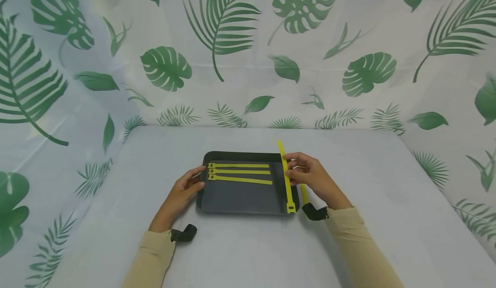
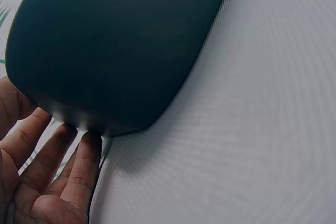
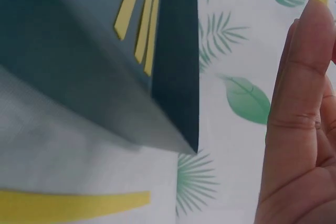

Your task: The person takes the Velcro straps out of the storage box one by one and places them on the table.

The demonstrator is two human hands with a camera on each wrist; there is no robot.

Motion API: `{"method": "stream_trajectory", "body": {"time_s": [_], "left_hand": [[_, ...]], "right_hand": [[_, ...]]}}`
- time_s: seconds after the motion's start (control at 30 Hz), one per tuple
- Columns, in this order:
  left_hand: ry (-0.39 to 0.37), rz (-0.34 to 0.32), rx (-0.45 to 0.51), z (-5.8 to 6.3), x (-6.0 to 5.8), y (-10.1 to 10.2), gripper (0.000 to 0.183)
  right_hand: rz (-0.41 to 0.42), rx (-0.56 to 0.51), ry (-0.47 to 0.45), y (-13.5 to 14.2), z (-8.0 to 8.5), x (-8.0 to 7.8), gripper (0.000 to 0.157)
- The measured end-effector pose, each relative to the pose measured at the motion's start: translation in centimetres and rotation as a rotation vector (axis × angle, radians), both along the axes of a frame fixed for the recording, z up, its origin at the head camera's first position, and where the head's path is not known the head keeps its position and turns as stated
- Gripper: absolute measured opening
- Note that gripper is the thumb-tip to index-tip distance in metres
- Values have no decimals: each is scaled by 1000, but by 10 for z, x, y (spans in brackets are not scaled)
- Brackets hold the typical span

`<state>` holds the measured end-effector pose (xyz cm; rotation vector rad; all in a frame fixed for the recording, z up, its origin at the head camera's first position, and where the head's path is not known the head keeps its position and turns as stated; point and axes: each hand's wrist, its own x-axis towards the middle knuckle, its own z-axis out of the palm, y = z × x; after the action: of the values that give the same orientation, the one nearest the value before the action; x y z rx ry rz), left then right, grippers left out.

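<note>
Seemingly for steadiness, the dark grey tray [image 1: 240, 199] meets my left hand [image 1: 181, 194], fingers loosely extended; my right hand [image 1: 315, 179] pinches one yellow slotted cable tie [image 1: 287, 182] mid-length, likely for control; three matching ties [image 1: 240, 171] lie between both.

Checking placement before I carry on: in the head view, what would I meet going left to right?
Left grip, group of three yellow straps, held yellow strap, right grip.
</note>
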<state>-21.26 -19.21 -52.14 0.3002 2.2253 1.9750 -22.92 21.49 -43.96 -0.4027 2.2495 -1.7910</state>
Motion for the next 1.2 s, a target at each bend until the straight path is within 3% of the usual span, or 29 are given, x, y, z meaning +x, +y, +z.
{"method": "stream_trajectory", "body": {"time_s": [0.63, 1.2], "left_hand": [[9, -2, -21, 3, 2, 0, 55], [-6, 8, -53, 4, 3, 1, 56]], "right_hand": [[-53, -9, -20, 25, -9, 6, 53], [-61, 76, -66, 57, -16, 4, 58]]}}
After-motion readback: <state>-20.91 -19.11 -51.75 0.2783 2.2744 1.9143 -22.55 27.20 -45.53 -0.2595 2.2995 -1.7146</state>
